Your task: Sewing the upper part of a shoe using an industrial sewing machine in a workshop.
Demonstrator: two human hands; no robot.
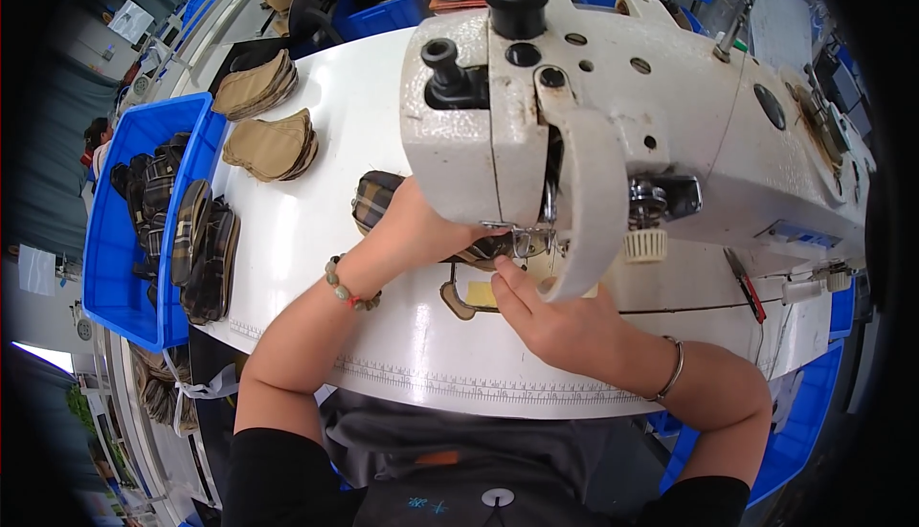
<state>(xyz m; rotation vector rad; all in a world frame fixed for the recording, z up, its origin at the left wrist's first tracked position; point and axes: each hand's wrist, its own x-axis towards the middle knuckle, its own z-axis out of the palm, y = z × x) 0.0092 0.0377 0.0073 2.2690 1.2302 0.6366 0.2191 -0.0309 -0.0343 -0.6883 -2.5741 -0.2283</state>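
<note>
A white sewing machine (574, 96) stands over the work. Under its presser foot (525, 242) lies a plaid fabric shoe upper (376, 197) in brown and black; its far-left end shows past my left wrist. My left hand (421, 230) is closed on the upper just left of the needle, its fingertips partly hidden by the machine head. From the right, my right hand (560, 326) pinches the upper's near edge by the presser foot, its thumb hidden. The machine's pale curved guard (589, 201) is close above that hand.
Two stacks of tan sole-shaped pieces (271, 147) lie at the table's far left. Beside them, a blue bin (105, 259) holds plaid pieces, with more plaid pieces (206, 259) leaning at its edge. Red-handled snips (747, 286) rest right of the machine. A ruler strip (459, 388) runs along the front edge.
</note>
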